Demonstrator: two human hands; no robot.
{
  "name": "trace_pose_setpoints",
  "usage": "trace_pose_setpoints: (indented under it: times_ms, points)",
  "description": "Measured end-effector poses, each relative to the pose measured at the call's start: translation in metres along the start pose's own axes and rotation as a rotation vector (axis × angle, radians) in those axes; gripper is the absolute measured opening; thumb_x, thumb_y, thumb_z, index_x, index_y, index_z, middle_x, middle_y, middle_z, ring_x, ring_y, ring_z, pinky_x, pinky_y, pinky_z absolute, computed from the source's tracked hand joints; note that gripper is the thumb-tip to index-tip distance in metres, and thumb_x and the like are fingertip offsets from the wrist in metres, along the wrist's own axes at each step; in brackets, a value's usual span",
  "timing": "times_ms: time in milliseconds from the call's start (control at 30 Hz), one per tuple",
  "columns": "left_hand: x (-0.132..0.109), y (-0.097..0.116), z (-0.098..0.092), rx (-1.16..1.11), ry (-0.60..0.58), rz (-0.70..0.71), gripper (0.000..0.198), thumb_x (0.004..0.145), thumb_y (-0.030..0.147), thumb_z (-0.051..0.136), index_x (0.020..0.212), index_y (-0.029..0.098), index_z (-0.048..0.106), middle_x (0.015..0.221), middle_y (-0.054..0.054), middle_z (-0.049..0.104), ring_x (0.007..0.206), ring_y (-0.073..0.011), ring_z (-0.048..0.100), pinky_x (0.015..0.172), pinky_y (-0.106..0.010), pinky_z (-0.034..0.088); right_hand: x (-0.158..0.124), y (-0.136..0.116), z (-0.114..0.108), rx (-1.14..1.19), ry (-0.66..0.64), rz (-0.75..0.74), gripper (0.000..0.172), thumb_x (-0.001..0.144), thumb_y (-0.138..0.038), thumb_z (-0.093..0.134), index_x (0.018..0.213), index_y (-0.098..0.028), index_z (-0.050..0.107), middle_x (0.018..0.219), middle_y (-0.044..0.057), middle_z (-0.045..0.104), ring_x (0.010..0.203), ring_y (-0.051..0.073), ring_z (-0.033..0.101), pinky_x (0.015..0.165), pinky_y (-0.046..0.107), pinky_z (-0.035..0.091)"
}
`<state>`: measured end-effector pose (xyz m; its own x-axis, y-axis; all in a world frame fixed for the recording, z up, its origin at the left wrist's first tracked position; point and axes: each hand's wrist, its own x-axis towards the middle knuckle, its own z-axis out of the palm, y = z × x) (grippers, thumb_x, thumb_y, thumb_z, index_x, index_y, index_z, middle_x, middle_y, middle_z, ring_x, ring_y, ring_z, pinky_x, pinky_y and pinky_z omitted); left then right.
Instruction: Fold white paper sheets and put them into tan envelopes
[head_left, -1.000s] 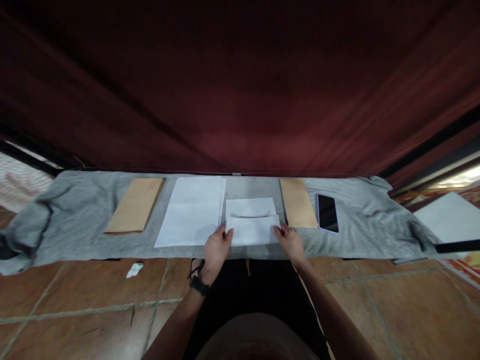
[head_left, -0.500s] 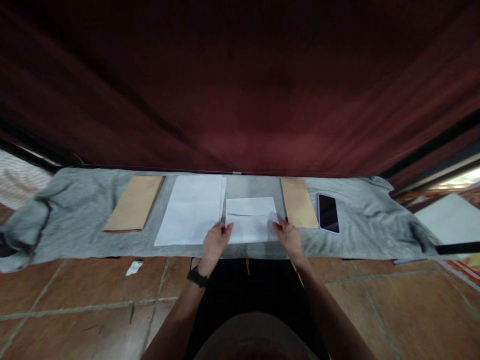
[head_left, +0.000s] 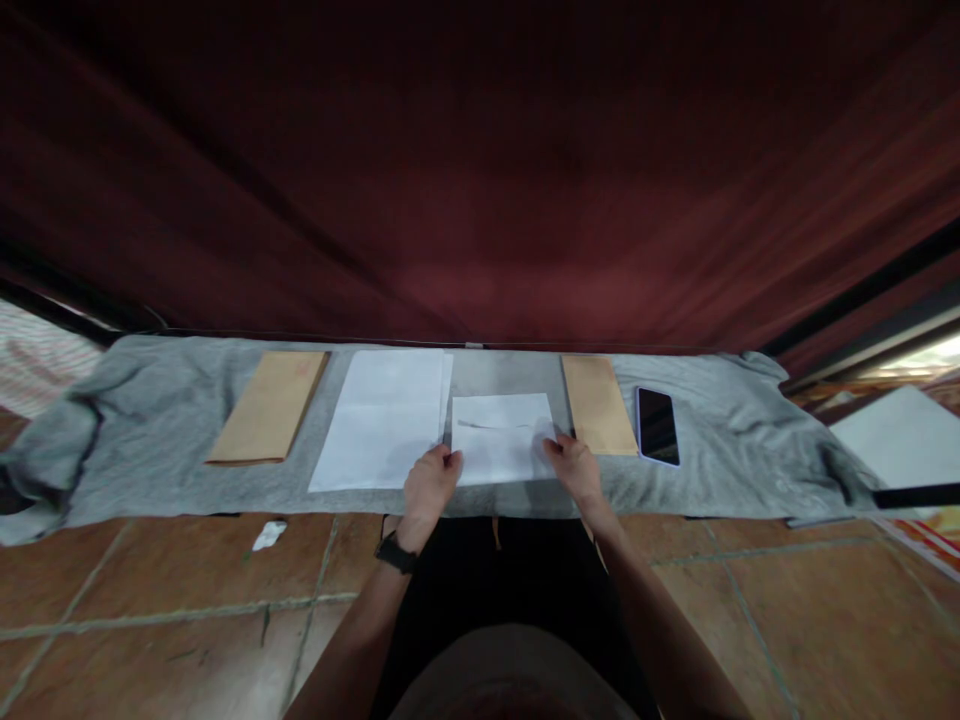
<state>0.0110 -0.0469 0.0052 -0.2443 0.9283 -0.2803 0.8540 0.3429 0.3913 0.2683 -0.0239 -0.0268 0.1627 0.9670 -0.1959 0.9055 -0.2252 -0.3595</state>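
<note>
A white sheet of paper [head_left: 501, 455] lies in front of me on the grey cloth, its near part folded up over the rest. The fold's upper edge shows as a thin, slightly curved shadow line across the sheet. My left hand [head_left: 433, 482] pinches the paper's left side, thumb on top. At the right side my right hand [head_left: 574, 466] grips it the same way, fingers closed. Left of the sheet, close to my left hand, lies a stack of larger white paper [head_left: 382, 415]. A brown paper envelope [head_left: 598, 405] lies just beyond my right hand.
A thicker brown envelope or packet [head_left: 266, 408] lies at the left. A phone [head_left: 658, 427] with a pale purple case lies right of the envelope. Grey cloth [head_left: 727, 440] covers the narrow table, with a dark red curtain [head_left: 480, 200] hanging behind it.
The folded edge of the sheet has moved slightly away from me, up the paper. My right hand has shifted a little forward and left with it.
</note>
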Motion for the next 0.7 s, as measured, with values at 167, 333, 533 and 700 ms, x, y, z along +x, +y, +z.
trace_pose_setpoints:
  times_ms: [167, 333, 533, 700]
  points:
    - [-0.005, 0.013, 0.001, 0.202, 0.036, -0.017, 0.033, 0.099, 0.038, 0.044, 0.104, 0.019, 0.070, 0.095, -0.013, 0.075, 0.089, -0.0264, 0.071, 0.070, -0.031, 0.046, 0.002, -0.001, 0.001, 0.013, 0.030, 0.019, 0.035, 0.098, -0.046, 0.049, 0.100, -0.021, 0.074, 0.091, 0.011, 0.077, 0.087, 0.022, 0.073, 0.067, 0.023, 0.046]
    - [-0.005, 0.014, 0.010, 0.284, 0.109, 0.038, 0.036, 0.100, 0.035, 0.040, 0.113, 0.015, 0.068, 0.094, -0.015, 0.074, 0.091, -0.0268, 0.071, 0.072, -0.031, 0.048, 0.002, 0.005, 0.005, 0.140, 0.085, -0.035, 0.040, 0.099, -0.046, 0.042, 0.091, -0.020, 0.072, 0.081, 0.009, 0.074, 0.077, 0.021, 0.070, 0.062, 0.024, 0.043]
    - [-0.002, 0.014, 0.015, 0.305, 0.142, 0.057, 0.040, 0.101, 0.035, 0.037, 0.114, 0.012, 0.067, 0.087, -0.017, 0.072, 0.088, -0.0288, 0.071, 0.070, -0.032, 0.048, 0.000, 0.015, 0.007, 0.306, 0.095, -0.104, 0.046, 0.096, -0.049, 0.037, 0.081, -0.019, 0.069, 0.067, 0.003, 0.065, 0.063, 0.017, 0.060, 0.058, 0.024, 0.041]
    - [0.000, 0.013, 0.016, 0.273, 0.155, 0.032, 0.038, 0.100, 0.036, 0.039, 0.113, 0.013, 0.068, 0.089, -0.016, 0.072, 0.088, -0.0278, 0.070, 0.070, -0.031, 0.046, 0.001, 0.015, 0.008, 0.272, 0.083, -0.081, 0.041, 0.094, -0.046, 0.043, 0.080, -0.019, 0.070, 0.066, 0.004, 0.066, 0.063, 0.018, 0.061, 0.057, 0.024, 0.040]
